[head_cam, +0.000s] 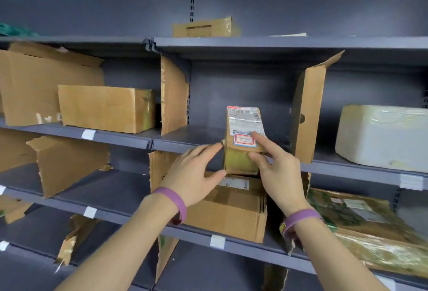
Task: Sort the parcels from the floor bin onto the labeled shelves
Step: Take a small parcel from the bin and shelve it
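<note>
Centrally, a parcel [243,138] is held upright at the shelf [176,144] edge, pinched by the right hand [278,170]. Its side is touched by the straight-fingered left hand [192,170].

No text can be read anywhere. The small parcel [240,151] has a white shipping label [244,120] on its upper face: barcode near the top, red strip along the top edge, print lines too blurred to read. Below that sits a sticker [243,139] w/ blue & red border, contents illegible. The right hand [281,175] index tip covers its R corner. The carton [231,216] on the shelf below has a white label [234,183], unreadable. The green-patterned parcel [375,232] at R bears a pale label [354,204], blurred. Shelf-edge tags [88,134] look blank, poss. just washed out. Yellow tag [283,227] by the R wristband [301,217]: dark marks, not legible.
</note>
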The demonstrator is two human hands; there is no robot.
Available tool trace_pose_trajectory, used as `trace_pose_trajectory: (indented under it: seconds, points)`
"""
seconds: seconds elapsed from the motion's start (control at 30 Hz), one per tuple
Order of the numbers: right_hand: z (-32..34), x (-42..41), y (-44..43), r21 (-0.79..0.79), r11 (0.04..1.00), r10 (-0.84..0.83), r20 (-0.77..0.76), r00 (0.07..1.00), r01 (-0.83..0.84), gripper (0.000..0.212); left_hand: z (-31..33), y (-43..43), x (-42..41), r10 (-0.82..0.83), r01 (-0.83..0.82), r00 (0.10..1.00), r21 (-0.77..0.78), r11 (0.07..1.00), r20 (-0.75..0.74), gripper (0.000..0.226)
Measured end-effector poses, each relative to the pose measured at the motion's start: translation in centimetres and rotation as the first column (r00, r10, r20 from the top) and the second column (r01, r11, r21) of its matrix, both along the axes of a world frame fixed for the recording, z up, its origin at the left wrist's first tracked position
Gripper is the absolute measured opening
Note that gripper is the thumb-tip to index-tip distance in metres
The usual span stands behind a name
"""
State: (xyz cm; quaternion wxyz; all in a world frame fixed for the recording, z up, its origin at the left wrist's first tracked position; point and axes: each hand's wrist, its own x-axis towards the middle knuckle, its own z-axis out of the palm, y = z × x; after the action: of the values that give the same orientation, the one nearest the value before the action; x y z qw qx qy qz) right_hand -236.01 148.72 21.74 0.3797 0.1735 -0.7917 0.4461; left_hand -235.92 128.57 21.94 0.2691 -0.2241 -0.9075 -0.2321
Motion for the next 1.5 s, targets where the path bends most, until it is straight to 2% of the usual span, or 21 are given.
trace_pose_trajectory:
  seconds: [0.23,0.4,0.6,0.73,0.83,0.93,1.07,1.2,1.4,1.5]
  points:
    - [2.9,-7.1,-2.6,0.072,0.983,-0.169,0.017,0.985,0.168,0.039,2.9,-0.4,-8.6,-0.044,0.038,0.991,-0.047,0.998,-0.128,0.041]
    - [3.5,-11.3,-4.1,0.142,0.957,-0.265,0.089,0.960,0.251,0.037,3.1,-1.2,-13.0,0.015,-0.022,0.993,-0.055,0.998,-0.121,0.046]
    - [3.9,-14.3,-5.0,0.196,0.937,-0.321,0.161,0.933,0.288,0.038,2.7,-1.7,-16.6,0.016,-0.022,0.997,-0.089,0.996,-0.073,0.063]
    - [4.4,-14.3,-4.9,0.223,0.934,-0.323,0.193,0.926,0.280,0.051,2.5,-1.9,-17.3,0.000,-0.006,0.998,-0.086,0.996,-0.070,0.067]
    - [2.7,-12.5,-4.7,0.300,0.902,-0.356,0.104,0.929,0.312,0.059,1.2,-3.0,-16.5,-0.068,0.065,0.988,-0.030,0.997,-0.137,0.069]
    - [0.1,-10.5,-4.5,0.470,0.799,-0.410,-0.029,0.912,0.375,0.053,-0.4,-3.9,-15.8,-0.145,0.135,0.975,-0.073,0.988,-0.166,0.063]
    - [-1.6,-10.4,-4.4,0.643,0.665,-0.456,-0.052,0.889,0.379,0.050,-1.3,-3.7,-16.2,-0.099,0.082,0.992,-0.215,0.973,-0.072,0.058]
    - [-1.6,-11.5,-4.6,0.658,0.661,-0.500,0.027,0.865,0.361,0.056,-1.3,-2.9,-16.9,-0.066,0.061,0.998,-0.230,0.971,-0.017,0.059]
    - [-1.1,-12.1,-4.8,0.688,0.635,-0.535,0.065,0.843,0.350,0.057,-0.6,-2.2,-17.1,-0.042,0.051,0.998,-0.231,0.972,0.046,0.063]
    - [-1.4,-11.1,-5.1,0.670,0.655,-0.520,0.064,0.852,0.349,0.055,-1.0,-2.1,-16.2,-0.007,0.029,0.996,-0.235,0.972,0.094,0.066]
